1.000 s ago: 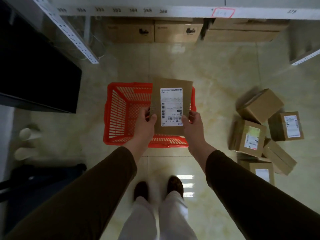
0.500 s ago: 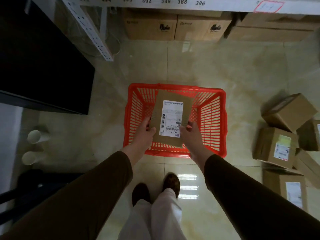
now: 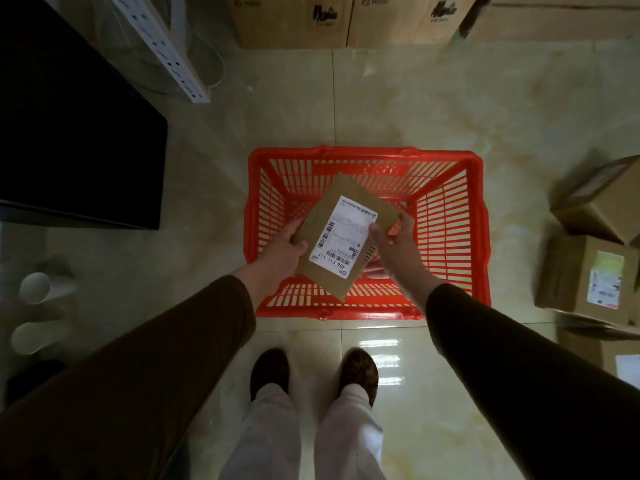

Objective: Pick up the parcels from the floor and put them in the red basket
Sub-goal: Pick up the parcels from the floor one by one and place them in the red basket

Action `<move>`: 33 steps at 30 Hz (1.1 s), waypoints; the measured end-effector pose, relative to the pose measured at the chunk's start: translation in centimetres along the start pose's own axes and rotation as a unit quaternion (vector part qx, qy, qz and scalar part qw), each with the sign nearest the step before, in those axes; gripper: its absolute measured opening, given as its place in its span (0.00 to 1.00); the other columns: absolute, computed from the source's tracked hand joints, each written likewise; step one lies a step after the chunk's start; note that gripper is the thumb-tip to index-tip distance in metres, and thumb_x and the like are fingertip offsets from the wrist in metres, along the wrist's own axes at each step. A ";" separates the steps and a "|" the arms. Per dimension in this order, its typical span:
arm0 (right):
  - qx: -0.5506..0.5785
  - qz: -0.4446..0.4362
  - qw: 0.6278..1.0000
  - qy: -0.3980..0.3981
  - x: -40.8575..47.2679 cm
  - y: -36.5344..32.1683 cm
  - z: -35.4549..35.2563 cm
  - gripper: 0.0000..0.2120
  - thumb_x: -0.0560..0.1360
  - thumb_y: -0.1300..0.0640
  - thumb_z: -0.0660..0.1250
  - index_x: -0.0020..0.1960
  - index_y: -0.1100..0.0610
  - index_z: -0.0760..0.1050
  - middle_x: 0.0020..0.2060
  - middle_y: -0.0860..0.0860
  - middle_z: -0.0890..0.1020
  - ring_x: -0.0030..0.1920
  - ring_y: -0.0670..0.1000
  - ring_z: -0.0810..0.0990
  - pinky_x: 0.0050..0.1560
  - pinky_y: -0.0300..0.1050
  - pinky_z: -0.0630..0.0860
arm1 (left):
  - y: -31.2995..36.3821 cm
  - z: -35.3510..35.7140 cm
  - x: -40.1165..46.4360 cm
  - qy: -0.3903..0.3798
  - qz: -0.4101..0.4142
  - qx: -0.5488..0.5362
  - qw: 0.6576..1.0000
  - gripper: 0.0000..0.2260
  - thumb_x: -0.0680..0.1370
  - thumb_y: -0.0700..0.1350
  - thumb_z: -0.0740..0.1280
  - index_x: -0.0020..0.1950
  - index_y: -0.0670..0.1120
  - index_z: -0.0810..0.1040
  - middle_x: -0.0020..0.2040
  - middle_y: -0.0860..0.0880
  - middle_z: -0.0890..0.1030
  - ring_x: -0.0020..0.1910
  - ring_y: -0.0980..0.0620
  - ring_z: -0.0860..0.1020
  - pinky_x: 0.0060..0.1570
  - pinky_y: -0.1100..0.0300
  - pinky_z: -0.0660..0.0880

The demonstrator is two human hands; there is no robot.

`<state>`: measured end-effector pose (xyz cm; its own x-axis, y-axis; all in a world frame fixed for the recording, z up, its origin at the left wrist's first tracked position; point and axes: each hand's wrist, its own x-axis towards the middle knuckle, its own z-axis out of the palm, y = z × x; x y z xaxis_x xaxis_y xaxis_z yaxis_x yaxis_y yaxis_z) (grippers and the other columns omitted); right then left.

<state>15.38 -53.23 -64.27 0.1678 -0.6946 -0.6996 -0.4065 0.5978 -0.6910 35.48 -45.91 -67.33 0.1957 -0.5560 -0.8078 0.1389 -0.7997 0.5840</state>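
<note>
A flat brown parcel (image 3: 327,278) with a white shipping label is held tilted over the inside of the red basket (image 3: 450,237), which stands on the tiled floor in front of my feet. My left hand (image 3: 285,249) grips the parcel's left edge. My right hand (image 3: 394,242) holds its right edge with the fingers curled behind it. The basket's floor shows through the slats and I see nothing else lying in it. More brown parcels (image 3: 585,275) lie in a heap on the floor to the right of the basket.
A dark cabinet (image 3: 76,133) fills the left side. A white shelf upright (image 3: 166,46) rises at the upper left. Large cardboard cartons (image 3: 294,22) stand along the far wall. Two white tubes (image 3: 34,289) lie on the floor at the left.
The parcel has come down from upright above the basket to a tilted position inside its opening. My view has shifted so the basket is centred and closer.
</note>
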 end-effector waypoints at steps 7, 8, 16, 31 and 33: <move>0.022 0.024 0.998 0.049 2.2 3.5 -0.2 0.14 0.81 0.53 0.67 0.61 0.57 0.66 0.56 0.59 0.82 0.46 0.55 0.87 0.43 0.49 0.85 | -0.8 -0.7 2.6 0.075 0.090 0.084 0.990 0.23 0.82 0.43 0.63 0.75 0.58 0.65 0.73 0.53 0.68 0.67 0.52 0.69 0.65 0.51 0.69; 0.028 0.032 0.998 0.043 2.4 4.0 -0.2 0.15 0.81 0.53 0.68 0.61 0.58 0.67 0.57 0.59 0.82 0.48 0.55 0.86 0.44 0.48 0.85 | -0.8 -0.4 2.9 0.079 0.087 0.053 0.992 0.27 0.81 0.43 0.64 0.76 0.61 0.61 0.71 0.55 0.69 0.66 0.53 0.70 0.62 0.51 0.71; 0.014 0.041 0.999 -0.020 3.3 6.4 -0.5 0.39 0.77 0.61 0.73 0.80 0.50 0.55 0.70 0.58 0.77 0.59 0.57 0.83 0.60 0.59 0.81 | 0.2 0.5 5.8 0.077 0.097 0.029 0.992 0.24 0.78 0.41 0.69 0.70 0.54 0.64 0.62 0.53 0.77 0.58 0.49 0.79 0.47 0.56 0.80; 0.068 0.122 0.990 -0.012 5.2 7.6 2.5 0.18 0.79 0.58 0.70 0.63 0.57 0.65 0.57 0.61 0.83 0.44 0.57 0.88 0.39 0.45 0.84 | -1.6 -0.7 8.7 0.121 0.138 0.209 0.961 0.32 0.76 0.38 0.71 0.76 0.56 0.63 0.75 0.47 0.61 0.72 0.46 0.65 0.67 0.49 0.70; 0.110 0.155 0.982 -0.010 5.5 7.9 3.2 0.18 0.79 0.60 0.70 0.65 0.60 0.66 0.59 0.63 0.82 0.48 0.59 0.87 0.42 0.47 0.85 | -1.8 -0.4 9.0 0.114 0.125 0.203 0.964 0.39 0.76 0.35 0.70 0.78 0.61 0.56 0.80 0.49 0.51 0.76 0.46 0.60 0.66 0.51 0.68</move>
<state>15.96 -51.06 -74.13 0.0844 -0.4591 -0.8843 -0.2376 0.8526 -0.4654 37.38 -49.35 -75.62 0.3877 -0.7165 -0.5799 -0.3233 -0.6949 0.6424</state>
